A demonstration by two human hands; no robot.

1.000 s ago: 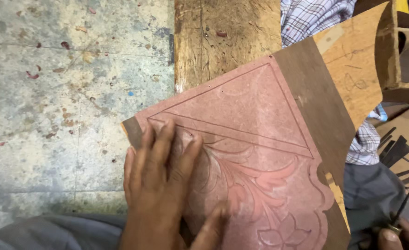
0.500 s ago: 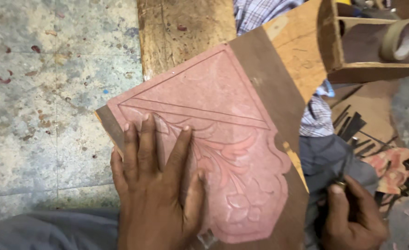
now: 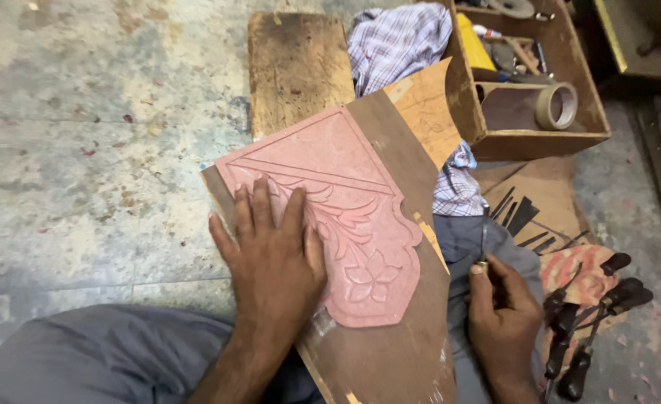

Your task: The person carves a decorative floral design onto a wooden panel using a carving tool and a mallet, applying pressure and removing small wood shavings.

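A reddish carved panel [image 3: 349, 191] with leaf and flower relief lies on a brown wooden board [image 3: 401, 150] that rests across my lap. My left hand [image 3: 270, 254] lies flat on the panel's lower left part, fingers spread, pressing it down. My right hand [image 3: 504, 314] is off the board's right side, low near my grey trouser leg, with its fingers curled around a thin metal tool [image 3: 485, 247] whose handle I cannot make out. Several dark-handled carving chisels [image 3: 589, 318] lie just right of that hand.
A wooden block [image 3: 297, 67] lies on the concrete floor [image 3: 83, 150] behind the board. A checked cloth [image 3: 398, 41] lies beside an open wooden toolbox [image 3: 532, 138] holding a roll of tape [image 3: 556, 105]. Thin dark blades [image 3: 521, 217] lie on a flat brown sheet.
The view has swung right and back, so the toolbox and chisels now show. My left hand stays flat on the panel. My right hand has come into view beside the chisels.
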